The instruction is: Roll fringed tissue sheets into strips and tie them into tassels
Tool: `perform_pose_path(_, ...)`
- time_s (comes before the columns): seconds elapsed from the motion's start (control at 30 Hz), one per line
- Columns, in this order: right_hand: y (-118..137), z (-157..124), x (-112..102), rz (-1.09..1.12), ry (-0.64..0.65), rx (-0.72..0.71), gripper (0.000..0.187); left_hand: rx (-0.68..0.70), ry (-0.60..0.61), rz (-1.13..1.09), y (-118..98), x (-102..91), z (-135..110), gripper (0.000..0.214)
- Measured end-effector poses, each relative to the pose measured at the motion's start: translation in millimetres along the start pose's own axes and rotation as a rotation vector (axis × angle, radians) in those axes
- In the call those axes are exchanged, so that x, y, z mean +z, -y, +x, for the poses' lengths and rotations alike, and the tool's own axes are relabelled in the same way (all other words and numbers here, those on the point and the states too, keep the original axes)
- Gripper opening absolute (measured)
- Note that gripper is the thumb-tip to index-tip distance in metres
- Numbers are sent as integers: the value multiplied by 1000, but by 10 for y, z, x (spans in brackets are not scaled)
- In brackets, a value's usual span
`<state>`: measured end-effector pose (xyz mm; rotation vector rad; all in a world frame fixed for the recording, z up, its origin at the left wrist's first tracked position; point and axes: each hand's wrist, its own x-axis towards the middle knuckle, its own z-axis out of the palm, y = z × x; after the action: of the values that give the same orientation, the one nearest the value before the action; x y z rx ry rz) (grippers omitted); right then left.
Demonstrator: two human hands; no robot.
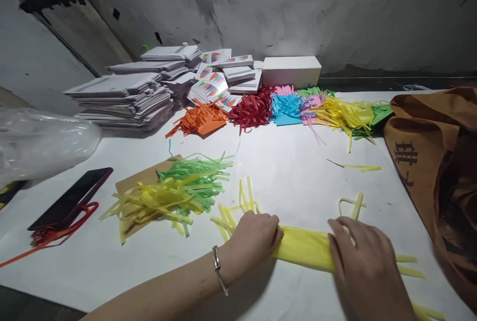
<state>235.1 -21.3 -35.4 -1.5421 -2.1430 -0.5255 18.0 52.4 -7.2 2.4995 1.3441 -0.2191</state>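
Note:
A band of yellow tissue paper (305, 247) with fringed ends stretches between my two hands just above the white tabletop. My left hand (251, 241), with a silver bangle at the wrist, is closed round its left part, and loose strips stick out beyond the fist. Over the right part bends my right hand (367, 259), fingers gripping the paper; its far fingers are partly hidden. More cut strips show past that hand. Left of my hands, a yellow fringe bundle (160, 199) and a light green fringe bundle (197, 177) lie on brown card (136, 177).
Behind are fringe bundles in orange (204, 120), dark red (253, 110), blue (286, 107) and yellow (346, 115). Stacked white sheets (122, 102), printed packets (212, 85) and a white box (291, 70) stand at the wall. A phone (72, 197) lies left, a brown bag (421, 142) right.

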Motion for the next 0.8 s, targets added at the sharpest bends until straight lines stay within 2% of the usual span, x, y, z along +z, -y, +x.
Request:
perform_pose_path(0.07,147,-74,29,144,-56,-158,33,1,-2,-15,3,-5,10,24)
perform_pose_path(0.13,300,-150,98,194,-42,-262,36,16,-2,-42,56,-32,17,17)
perform_pose_path(0.2,389,-202,167,167,-27,-279,37,39,0,-78,169,-92,11,19)
perform_pose_path(0.27,394,-216,201,160,-22,-288,36,42,-39,-97,304,-173,-23,35)
perform_pose_path(0.33,344,-202,194,178,-21,-290,36,35,-198,-76,390,-242,-97,46)
perform_pose_path(0.4,297,-178,161,231,-29,-253,34,95,-421,-61,367,-254,-205,48)
perform_pose_path(0.43,288,-166,140,268,-37,-225,32,166,-495,-60,312,-229,-263,45)
perform_pose_path(0.47,291,-156,119,303,-56,-206,29,252,-519,-57,238,-181,-315,40)
perform_pose_path(0.57,356,-132,71,364,-105,-212,23,451,-444,31,9,58,-411,11)
perform_pose_path(0.6,380,-130,64,358,-111,-226,24,479,-432,77,-38,146,-423,3)
perform_pose_path(0.67,405,-144,65,321,-90,-243,30,498,-437,129,-68,295,-437,14)
perform_pose_path(0.8,326,-237,82,361,-40,-198,37,442,-408,28,21,418,-527,11)
